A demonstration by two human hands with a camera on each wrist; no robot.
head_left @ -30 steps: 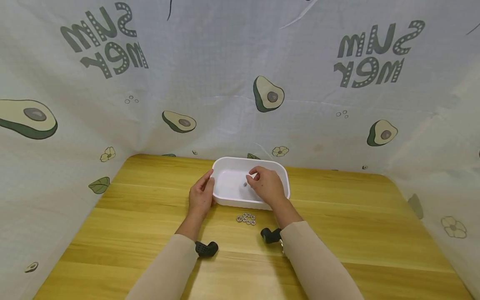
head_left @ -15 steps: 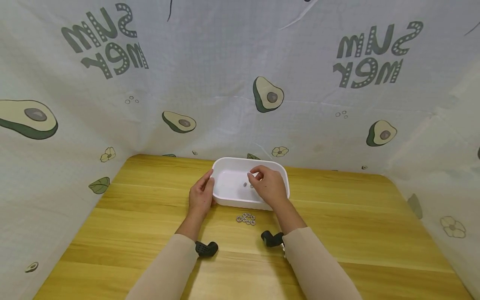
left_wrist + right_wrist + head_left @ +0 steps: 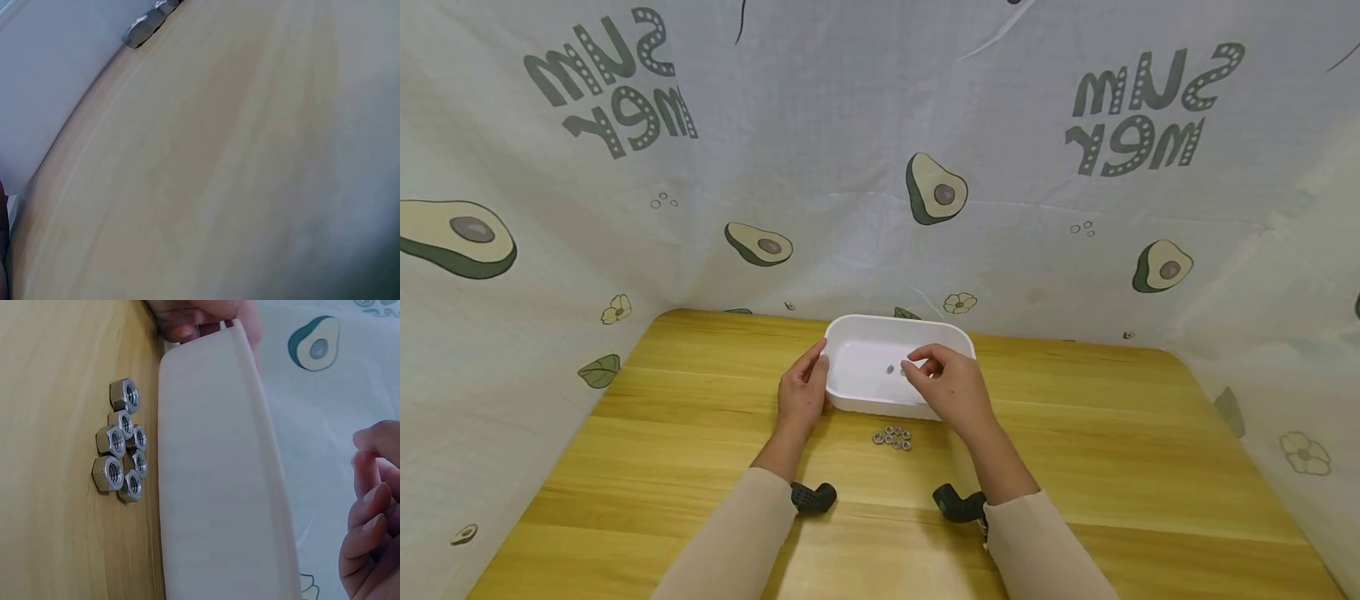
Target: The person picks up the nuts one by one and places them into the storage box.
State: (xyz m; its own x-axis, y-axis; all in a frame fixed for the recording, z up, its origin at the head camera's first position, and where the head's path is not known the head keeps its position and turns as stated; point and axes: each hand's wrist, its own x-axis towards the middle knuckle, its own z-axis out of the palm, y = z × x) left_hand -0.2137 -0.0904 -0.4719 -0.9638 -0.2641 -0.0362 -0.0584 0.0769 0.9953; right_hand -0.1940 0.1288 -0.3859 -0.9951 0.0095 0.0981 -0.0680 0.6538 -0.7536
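Observation:
A white rectangular tray (image 3: 880,408) stands on the table. My left hand (image 3: 801,393) rests against its left end, thumb and fingertips at the rim; in the right wrist view this hand (image 3: 209,310) touches the tray's far end. My right hand (image 3: 951,385) hangs over the tray's right part, fingers loosely bent, thumb and index tips close together. No object shows between those tips in the right wrist view. Inside the tray lies a steel hex nut (image 3: 891,369), with another nut (image 3: 903,372) beside it, partly behind the right fingertips. Several hex nuts (image 3: 107,474) sit before the tray.
The wooden table (image 3: 1112,450) bears all of this. Behind it hangs a white cloth (image 3: 850,242) printed with avocados. Dark wrist-worn devices, one on the left (image 3: 814,498) and one on the right (image 3: 958,504), stick out over the table.
A second nut has come into view in the tray beside the first. My right hand has drawn back towards me and a little right. The left hand stays put.

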